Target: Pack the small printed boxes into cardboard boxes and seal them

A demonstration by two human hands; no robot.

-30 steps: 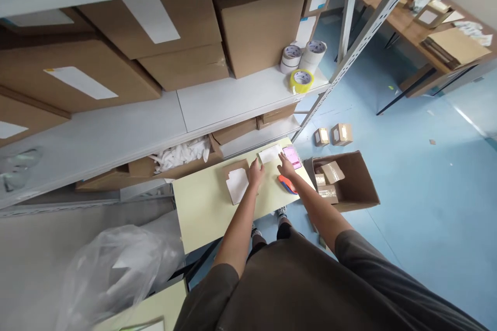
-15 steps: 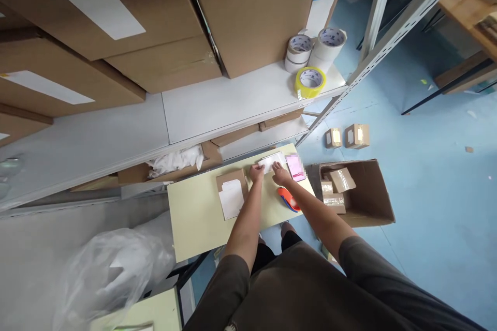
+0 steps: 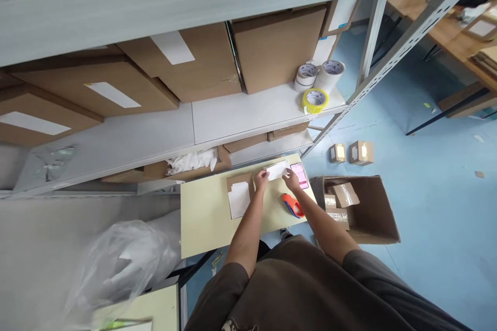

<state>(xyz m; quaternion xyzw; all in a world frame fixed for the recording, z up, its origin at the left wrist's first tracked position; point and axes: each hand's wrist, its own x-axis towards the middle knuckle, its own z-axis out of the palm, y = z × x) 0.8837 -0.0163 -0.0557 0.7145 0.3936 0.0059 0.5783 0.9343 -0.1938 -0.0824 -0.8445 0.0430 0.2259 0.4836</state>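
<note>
A small flat white piece, paper or a thin packet point(image 3: 277, 170), is stretched between my hands over the pale yellow table point(image 3: 205, 212). My left hand point(image 3: 261, 180) pinches its left end. At its right end my right hand point(image 3: 291, 180) grips the edge with bent fingers. Just right of that hand lies a phone with a pink screen point(image 3: 299, 175). An orange and blue tape dispenser point(image 3: 292, 206) rests nearer my body, below the right hand. Left of my left hand, white paper sheets point(image 3: 238, 199) lie on a flat brown cardboard piece point(image 3: 233, 180).
Beyond the table stands a metal shelf point(image 3: 233, 123) with large cartons point(image 3: 277, 51) and tape rolls, one yellow point(image 3: 315, 100). An open carton point(image 3: 375, 212) with several small parcels stands on the floor at right. A clear plastic bag point(image 3: 128, 258) is at left.
My right hand has shifted from the white piece's lower edge to its right end, and the piece now shows more fully between both hands. My view has tilted up, showing a higher shelf beam.
</note>
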